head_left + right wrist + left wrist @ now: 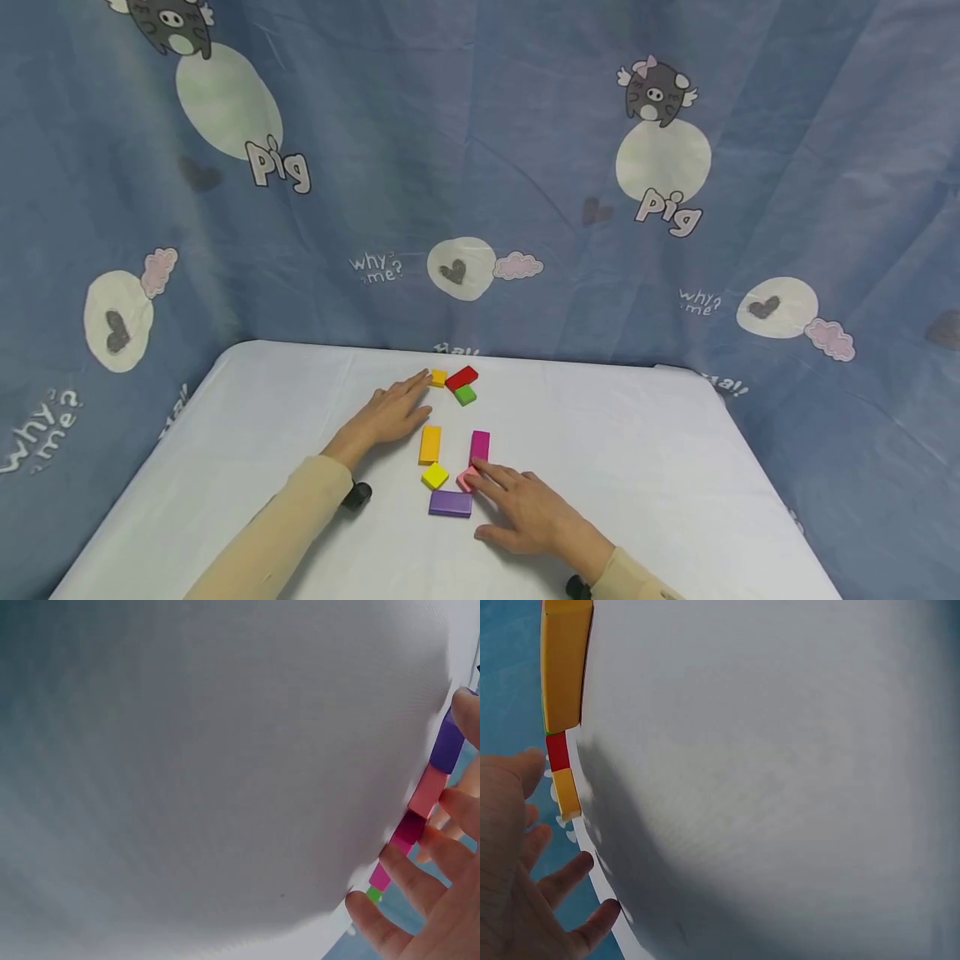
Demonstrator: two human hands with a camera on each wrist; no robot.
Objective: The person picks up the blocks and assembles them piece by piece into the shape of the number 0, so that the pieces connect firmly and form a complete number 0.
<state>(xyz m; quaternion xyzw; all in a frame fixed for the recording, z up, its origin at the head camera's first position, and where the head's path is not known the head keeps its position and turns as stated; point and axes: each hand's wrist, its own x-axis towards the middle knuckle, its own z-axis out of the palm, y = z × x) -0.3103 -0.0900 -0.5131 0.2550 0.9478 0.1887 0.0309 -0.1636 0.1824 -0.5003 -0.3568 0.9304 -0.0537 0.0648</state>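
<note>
In the head view my left hand [392,412] is stretched out at the far side of the table, its fingertips at a small orange block [439,379]. Beside that block lie a red block [462,377] and a green block [466,394]. My right hand [531,510] has its fingers spread, fingertips on or over a pink block [463,481] they partly cover. A magenta block [480,445] lies behind the pink one. A purple block [451,503] lies in front, left of the right thumb. Toward the left are a long orange block [430,445] and a yellow block [435,476].
A white-covered table [637,442] carries the blocks. Behind it hangs a blue printed curtain [525,183], which also runs along both sides. Black wrist cameras sit under the forearms, one of them [357,496] left of the yellow block.
</note>
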